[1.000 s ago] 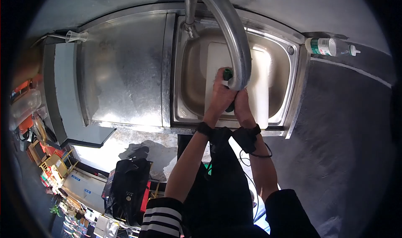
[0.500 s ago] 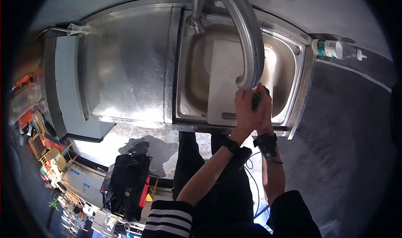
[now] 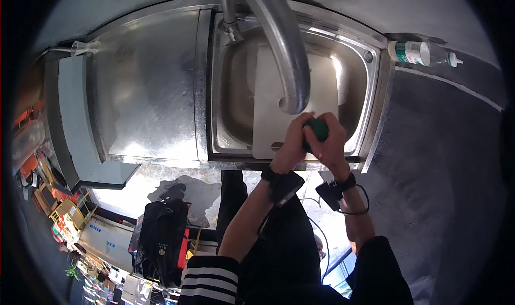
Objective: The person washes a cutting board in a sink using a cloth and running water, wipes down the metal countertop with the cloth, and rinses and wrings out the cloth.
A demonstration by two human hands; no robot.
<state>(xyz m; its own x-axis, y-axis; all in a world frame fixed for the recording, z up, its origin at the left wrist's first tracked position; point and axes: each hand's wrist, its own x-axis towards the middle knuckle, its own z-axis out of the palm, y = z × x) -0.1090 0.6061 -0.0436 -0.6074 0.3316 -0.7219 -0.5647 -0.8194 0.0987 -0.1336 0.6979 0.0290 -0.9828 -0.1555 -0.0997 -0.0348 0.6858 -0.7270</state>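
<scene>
My left hand [image 3: 290, 147] and my right hand [image 3: 332, 148] come together above the near edge of the sink. Between them is a small dark green thing [image 3: 318, 129], soft-edged and partly covered by fingers; its exact kind I cannot make out. Both hands are closed on it. Below them a white cutting board [image 3: 266, 109] with a slot handle leans in the steel sink [image 3: 233, 111]. The curved faucet [image 3: 292, 71] ends just beyond my hands. Dark bands with small boxes are strapped on both wrists.
A steel counter [image 3: 150, 90] adjoins the sink on the left, with a clear plastic cup [image 3: 86, 48] at its far corner. A plastic bottle with a green label [image 3: 410, 52] lies right of the sink. A black bag [image 3: 161, 240] stands on the floor behind, at left.
Both hands have drawn back from under the faucet toward the sink's near edge and turned, so more of the green thing shows. The view has shifted slightly.
</scene>
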